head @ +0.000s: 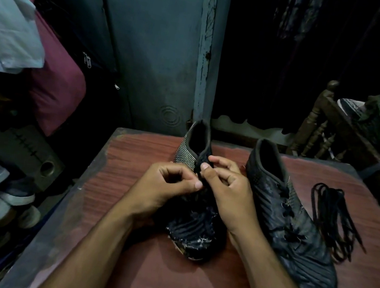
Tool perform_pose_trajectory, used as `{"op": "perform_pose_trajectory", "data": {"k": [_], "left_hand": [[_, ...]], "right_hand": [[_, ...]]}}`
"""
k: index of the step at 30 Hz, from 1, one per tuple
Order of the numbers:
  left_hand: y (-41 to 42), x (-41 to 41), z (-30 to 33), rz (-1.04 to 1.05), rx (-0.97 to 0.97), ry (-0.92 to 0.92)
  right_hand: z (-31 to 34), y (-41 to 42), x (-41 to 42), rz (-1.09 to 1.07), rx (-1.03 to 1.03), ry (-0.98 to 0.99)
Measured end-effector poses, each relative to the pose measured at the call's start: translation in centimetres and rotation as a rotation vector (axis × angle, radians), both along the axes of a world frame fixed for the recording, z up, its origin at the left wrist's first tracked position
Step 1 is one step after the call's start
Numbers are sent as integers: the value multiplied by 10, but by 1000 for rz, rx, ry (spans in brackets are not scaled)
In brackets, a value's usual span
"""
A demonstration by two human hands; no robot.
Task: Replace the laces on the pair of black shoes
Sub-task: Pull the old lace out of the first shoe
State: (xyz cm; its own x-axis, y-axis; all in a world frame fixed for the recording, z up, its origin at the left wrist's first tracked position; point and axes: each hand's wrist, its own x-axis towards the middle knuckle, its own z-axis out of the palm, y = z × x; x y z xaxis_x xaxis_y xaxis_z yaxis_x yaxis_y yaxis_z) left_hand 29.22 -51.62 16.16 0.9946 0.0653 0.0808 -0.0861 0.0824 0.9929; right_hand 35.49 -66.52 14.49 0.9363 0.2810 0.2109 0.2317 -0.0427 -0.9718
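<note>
Hands: L [168,185] & R [224,186] grip pinched on lace at left shoe [192,228] throat, btwn both thumbs

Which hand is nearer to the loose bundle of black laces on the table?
Right. The right hand works on the left shoe, with the other shoe between it and the laces. The left hand is farther away.

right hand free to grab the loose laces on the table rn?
Probably not directly. The right hand is pinching at the left shoe, and the right shoe lies between it and the loose laces. It would have to let go and reach over.
</note>
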Motion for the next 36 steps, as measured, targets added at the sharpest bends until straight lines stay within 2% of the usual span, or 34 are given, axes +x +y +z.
{"op": "perform_pose_trajectory", "data": {"k": [3,5,9,11,14,19,23,26,28,32,36], "left_hand": [[2,-2,-2,-106,117,-10],[2,-2,-1,-107,141,4],[-1,3,3,210,41,98],[-3,6,2,299,-6,109],[-6,6,-2,216,55,73],[-2,1,2,82,-94,46],[0,-6,3,-130,67,55],[2,-7,3,-170,115,66],[-1,-8,7,-110,91,84],[-4,-1,6,189,49,140],[-5,2,1,155,8,98]], "right_hand": [[-2,2,0,6,-52,-36],[-3,2,0,14,-49,-43],[-1,0,-1,77,-2,-35],[1,-1,-3,122,-30,-48],[1,-2,-4,131,-65,-58],[3,2,-4,50,-25,-36],[-3,4,0,30,-36,-45],[-5,3,0,37,-104,-94],[-3,2,-1,47,-114,-96],[5,-2,-6,127,-85,-74],[10,-6,-9,263,-87,-74]]}}
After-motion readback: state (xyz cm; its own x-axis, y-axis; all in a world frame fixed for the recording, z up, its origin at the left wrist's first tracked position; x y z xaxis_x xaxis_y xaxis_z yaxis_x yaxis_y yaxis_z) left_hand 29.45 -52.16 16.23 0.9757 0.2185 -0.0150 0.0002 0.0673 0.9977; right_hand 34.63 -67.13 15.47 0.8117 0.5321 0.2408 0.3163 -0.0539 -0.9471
